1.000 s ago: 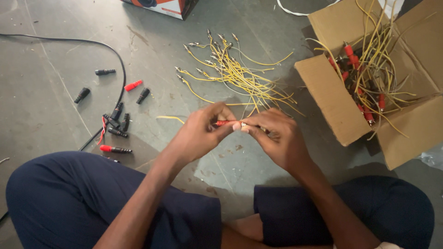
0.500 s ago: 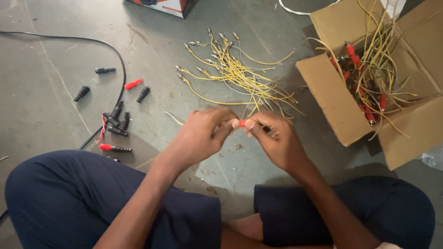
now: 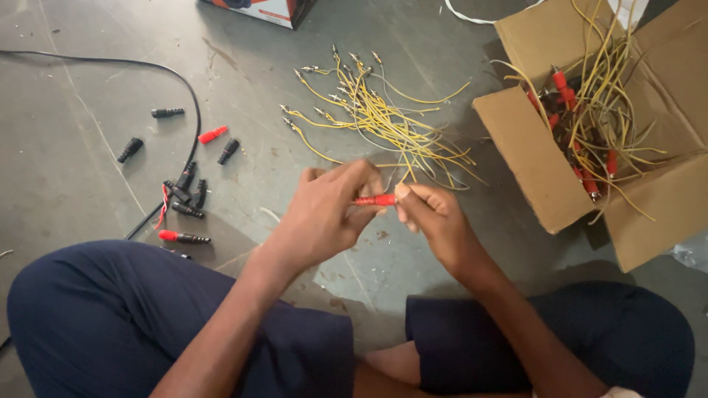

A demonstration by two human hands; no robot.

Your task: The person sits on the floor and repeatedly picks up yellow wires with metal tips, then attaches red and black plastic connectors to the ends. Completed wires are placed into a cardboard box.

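Item: red plug sleeve (image 3: 375, 200), pinched at both ends by your left hand (image 3: 324, 214) and right hand (image 3: 431, 217), just below the loose yellow wire pile (image 3: 383, 121) on the floor. Since a second ago your hands have closed together and the yellow lead no longer shows.

red plug (image 3: 375, 200): ends hidden by fingers (image 3: 361, 184) | cardboard box (image 3: 531, 158): cropped right

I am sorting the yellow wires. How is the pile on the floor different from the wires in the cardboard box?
The floor pile lies fanned out flat, its wires ending in bare metal tips; the wires in the box are tangled and stick up, with red caps among them. Both are thin and yellow.
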